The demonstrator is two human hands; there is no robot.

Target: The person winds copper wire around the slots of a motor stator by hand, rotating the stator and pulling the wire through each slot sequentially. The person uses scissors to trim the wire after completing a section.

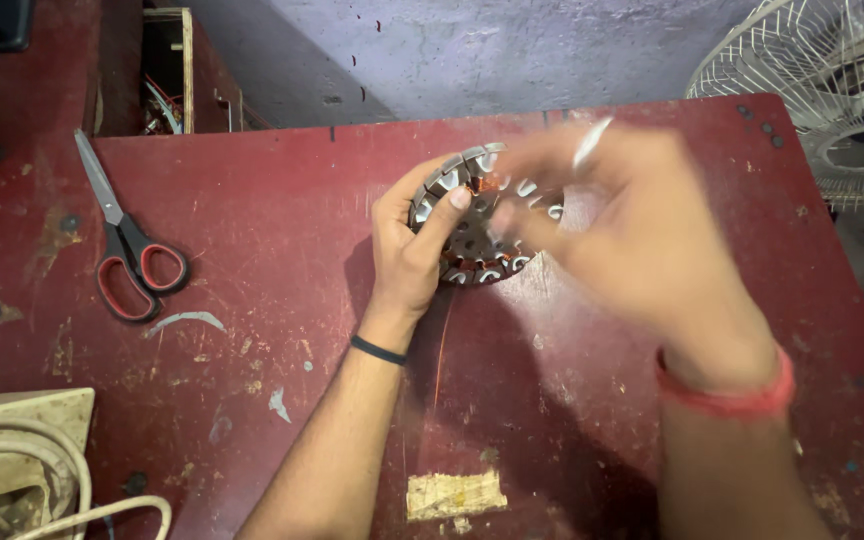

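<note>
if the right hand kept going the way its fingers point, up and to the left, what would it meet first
Probably the round metal stator that the left hand grips on the red table. The right hand is blurred, so whether it already touches the stator is unclear.

Stator [477, 225] near the far edge of the table [252, 400], mid-width.
Gripped on its left by the left hand [407, 250], overlapped on its right by the right hand [642, 230]; scissors [122, 240] well apart toward the left edge; fan [832, 90] beyond the far right corner.
</note>
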